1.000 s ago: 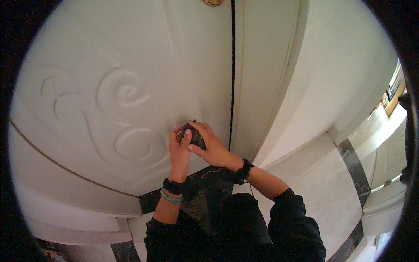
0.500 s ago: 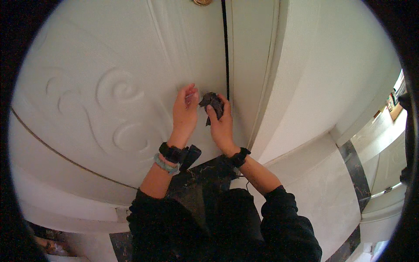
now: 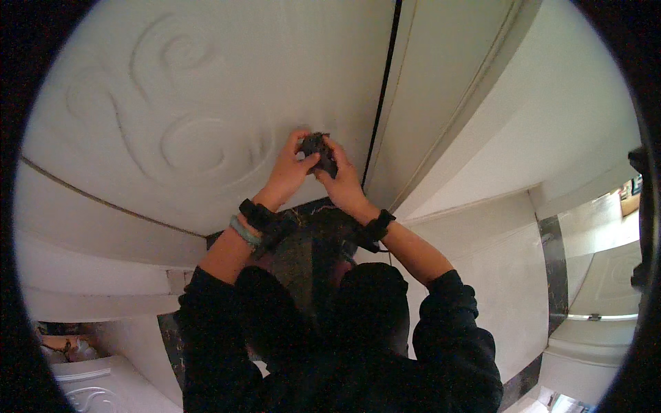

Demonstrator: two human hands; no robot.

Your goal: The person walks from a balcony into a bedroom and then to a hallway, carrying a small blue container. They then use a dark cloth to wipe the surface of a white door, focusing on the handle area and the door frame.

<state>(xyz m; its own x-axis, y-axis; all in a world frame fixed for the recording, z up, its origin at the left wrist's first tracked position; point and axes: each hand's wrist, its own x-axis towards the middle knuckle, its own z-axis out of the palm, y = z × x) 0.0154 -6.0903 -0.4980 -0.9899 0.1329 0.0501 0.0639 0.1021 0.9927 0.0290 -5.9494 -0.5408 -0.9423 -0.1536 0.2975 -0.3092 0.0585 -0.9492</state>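
Observation:
A crumpled dark grey cloth [image 3: 319, 146] is bunched between my two hands, just in front of a white door [image 3: 268, 69]. My left hand [image 3: 287, 171] has its fingers curled round the cloth's left side, with the thumb laid across its front. From the right, my right hand [image 3: 342, 180] grips the same cloth, fingers bent over its upper edge. Raised swirls [image 3: 196, 141] stand out on the door panel to the left of my hands. Whether the cloth touches the door I cannot tell.
The door frame [image 3: 441, 103] rises at the right, past a dark gap along the door's edge. Below my hands lies a dark marbled threshold [image 3: 310, 213]. Pale floor tiles [image 3: 482, 275] with a dark border [image 3: 554, 268] spread to the right. My bent knees [image 3: 375, 296] are close beneath.
My left hand, apart from the cloth before, has closed on it beside my right hand. The view has tilted lower, and my knees show more.

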